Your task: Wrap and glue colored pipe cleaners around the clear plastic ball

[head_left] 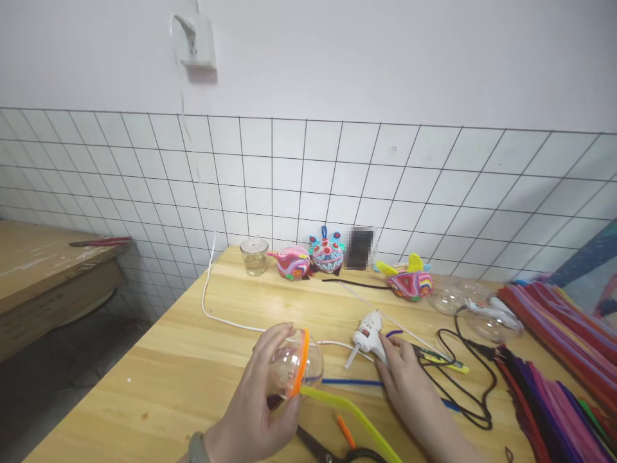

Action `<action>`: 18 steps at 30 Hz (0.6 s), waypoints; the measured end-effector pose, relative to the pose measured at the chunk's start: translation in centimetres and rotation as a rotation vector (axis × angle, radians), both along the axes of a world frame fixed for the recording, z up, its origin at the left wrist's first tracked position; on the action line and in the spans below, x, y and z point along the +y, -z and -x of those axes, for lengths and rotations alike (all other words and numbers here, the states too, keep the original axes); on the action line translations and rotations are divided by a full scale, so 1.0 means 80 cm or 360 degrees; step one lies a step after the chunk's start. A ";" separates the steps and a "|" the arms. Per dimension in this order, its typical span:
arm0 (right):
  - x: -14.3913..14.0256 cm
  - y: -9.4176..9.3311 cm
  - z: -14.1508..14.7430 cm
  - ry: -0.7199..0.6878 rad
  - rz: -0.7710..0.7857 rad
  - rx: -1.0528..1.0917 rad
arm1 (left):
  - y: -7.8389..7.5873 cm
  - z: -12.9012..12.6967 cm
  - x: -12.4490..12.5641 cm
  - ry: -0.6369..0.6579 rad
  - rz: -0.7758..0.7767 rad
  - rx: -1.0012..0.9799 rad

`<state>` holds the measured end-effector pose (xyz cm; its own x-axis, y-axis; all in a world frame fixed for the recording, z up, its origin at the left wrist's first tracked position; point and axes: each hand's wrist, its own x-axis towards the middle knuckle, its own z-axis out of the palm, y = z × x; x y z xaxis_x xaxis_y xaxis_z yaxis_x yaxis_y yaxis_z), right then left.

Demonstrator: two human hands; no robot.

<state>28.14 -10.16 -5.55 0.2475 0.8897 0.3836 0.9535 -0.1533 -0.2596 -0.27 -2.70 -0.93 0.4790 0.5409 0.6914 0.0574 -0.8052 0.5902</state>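
**Clear globe, orange-banded, with glue gun at hand**

Directions read from the globe as you face the wall.

Item 1: clear globe, in your left hand, fingers curved round its left side, above the wooden table. Orange strip circling it.

Item 2: yellow strip, one end meeting the orange band near your left thumb, the rest trailing toward 4 o'clock.

Item 3: white glue gun, between 2 and 3 o'clock, its handle narrowly held in your right hand. Whether the gun is lifted, you cannot tell from here.

Item 4: black scissors, 5 o'clock; orange offcut, just above.

Item 5: finished-looking blue figure, 1 o'clock.

Step, as judged: fixing strips round the globe. The next move seems to call for steadying the yellow end against the band, with the hot nozzle clear of your fingers.
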 end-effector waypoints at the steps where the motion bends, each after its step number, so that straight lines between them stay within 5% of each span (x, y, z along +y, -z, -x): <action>1: 0.001 0.002 0.002 0.0007 -0.0006 -0.0036 | 0.000 0.000 0.000 -0.0005 0.0000 0.0009; 10: -0.007 -0.012 0.013 0.0014 -0.0200 -0.0279 | 0.005 -0.002 -0.001 -0.0004 -0.0001 0.0037; 15: -0.029 -0.053 0.049 -0.0678 -0.0678 -0.0194 | 0.004 -0.006 -0.007 -0.0016 -0.0047 0.0082; 18: -0.044 -0.078 0.073 -0.0879 -0.0624 0.0054 | 0.000 -0.011 -0.013 0.0000 -0.0097 0.0163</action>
